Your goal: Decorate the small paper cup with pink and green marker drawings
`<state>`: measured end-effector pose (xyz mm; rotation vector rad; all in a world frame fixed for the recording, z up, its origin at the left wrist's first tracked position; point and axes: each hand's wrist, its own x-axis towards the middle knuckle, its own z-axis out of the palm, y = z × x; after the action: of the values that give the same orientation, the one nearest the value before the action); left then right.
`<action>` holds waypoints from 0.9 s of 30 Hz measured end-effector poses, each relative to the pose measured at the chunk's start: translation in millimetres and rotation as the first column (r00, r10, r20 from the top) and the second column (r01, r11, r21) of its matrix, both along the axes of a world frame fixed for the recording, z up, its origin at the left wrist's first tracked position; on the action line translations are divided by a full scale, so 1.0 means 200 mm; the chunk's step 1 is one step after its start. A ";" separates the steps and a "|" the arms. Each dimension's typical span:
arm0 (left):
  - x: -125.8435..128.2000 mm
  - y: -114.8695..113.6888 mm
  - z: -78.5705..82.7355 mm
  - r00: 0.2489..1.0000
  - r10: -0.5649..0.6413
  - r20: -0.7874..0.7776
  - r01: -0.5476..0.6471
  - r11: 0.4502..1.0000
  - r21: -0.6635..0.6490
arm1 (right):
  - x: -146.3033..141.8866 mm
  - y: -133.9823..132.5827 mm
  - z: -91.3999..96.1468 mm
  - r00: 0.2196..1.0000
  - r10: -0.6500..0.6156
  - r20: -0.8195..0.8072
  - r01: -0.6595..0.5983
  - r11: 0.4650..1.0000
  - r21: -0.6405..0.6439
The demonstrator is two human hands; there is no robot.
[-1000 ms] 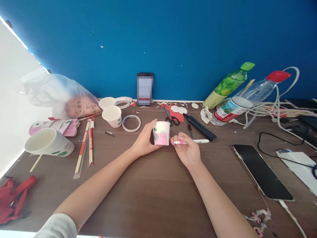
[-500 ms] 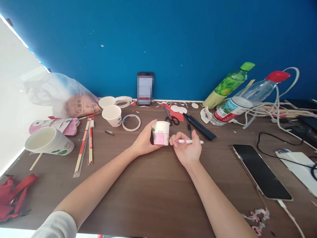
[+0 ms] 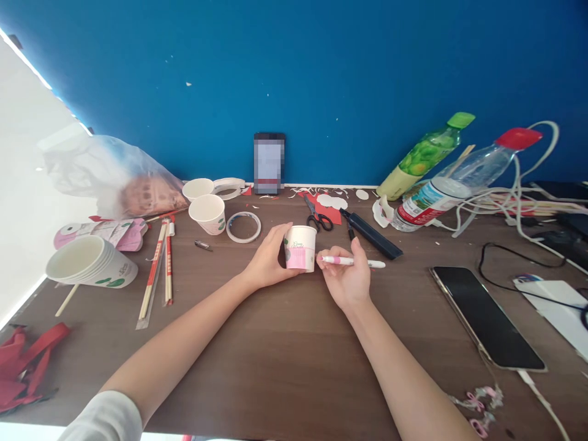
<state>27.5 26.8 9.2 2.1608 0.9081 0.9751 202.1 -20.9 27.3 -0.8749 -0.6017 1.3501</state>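
Observation:
A small white paper cup (image 3: 300, 247) with green print and a pink patch low on its side stands upright on the brown table (image 3: 285, 361). My left hand (image 3: 269, 260) is wrapped around the cup's left side. My right hand (image 3: 345, 278) pinches a pink and white marker (image 3: 351, 261) that lies nearly level, its tip touching the cup's pink patch.
Scissors (image 3: 318, 218), a black knife-like tool (image 3: 370, 234), tape rolls (image 3: 243, 226), two more cups (image 3: 207, 214), a stack of cups on its side (image 3: 89, 263) and chopsticks (image 3: 159, 269) surround the hands. Two bottles (image 3: 441, 184), cables and a phone (image 3: 487, 318) lie at right.
The marker has swung from angled to nearly level, with its tip kept at the cup's pink patch. My left hand keeps its hold on the cup.

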 end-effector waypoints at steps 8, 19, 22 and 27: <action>0.00 -0.01 0.00 1.000 -0.028 0.007 0.028 1.000 0.000 | -0.01 -0.02 0.02 0.999 0.005 0.047 -0.007 0.999 0.054; 0.00 -0.02 0.02 0.999 -0.035 -0.021 0.032 0.991 -0.132 | -0.02 -0.05 0.04 0.997 -0.020 0.076 0.010 0.991 0.130; 0.00 -0.02 0.02 0.999 -0.036 -0.024 0.033 0.990 -0.139 | -0.03 -0.06 0.05 0.990 0.002 0.139 -0.021 0.991 0.134; 0.00 -0.02 0.02 0.999 -0.036 -0.029 0.031 0.989 -0.142 | -0.02 -0.05 0.05 0.990 0.006 0.144 -0.023 0.993 0.116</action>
<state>28.2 22.4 13.3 2.0696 0.9245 0.8371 197.3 -31.3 37.3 -0.8778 -0.7924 1.2585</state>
